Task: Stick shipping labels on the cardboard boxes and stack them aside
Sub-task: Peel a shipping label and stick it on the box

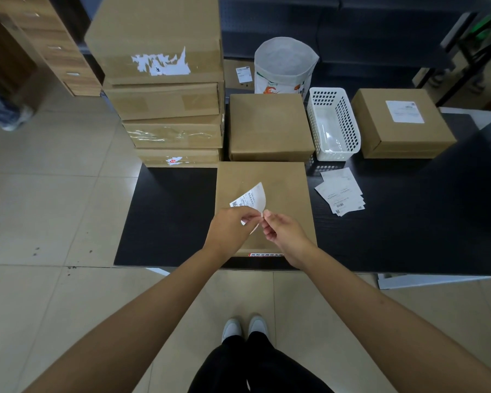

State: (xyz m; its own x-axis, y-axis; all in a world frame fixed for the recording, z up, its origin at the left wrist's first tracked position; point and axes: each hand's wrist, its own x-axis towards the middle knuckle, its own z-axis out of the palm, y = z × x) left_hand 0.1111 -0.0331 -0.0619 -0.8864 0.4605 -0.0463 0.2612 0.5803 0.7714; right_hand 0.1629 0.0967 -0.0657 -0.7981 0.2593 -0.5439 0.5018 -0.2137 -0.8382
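Both hands meet above a flat cardboard box (264, 180) that lies at the near edge of the black bench (167, 214). The left hand (228, 226) holds a white shipping label (248, 198) in a grip of thumb and fingers on its lower part; the label curls upward, and its printed lines and a small code are too small to read. The right hand (281, 228) pinches the label's corner with its fingertips. On the near side of this box there is a red and white strip with characters, not legible.

Just behind it lies a second plain box (270, 126). To the right stands a white plastic basket (333, 123), and further right a box with a white label (400, 120) on its top. Loose labels (340, 191) lie on the bench near the basket. On the left a stack of boxes (165, 89) rises; the top one carries a torn white sticker with one dark character. A white bag (284, 66) with orange print stands behind.
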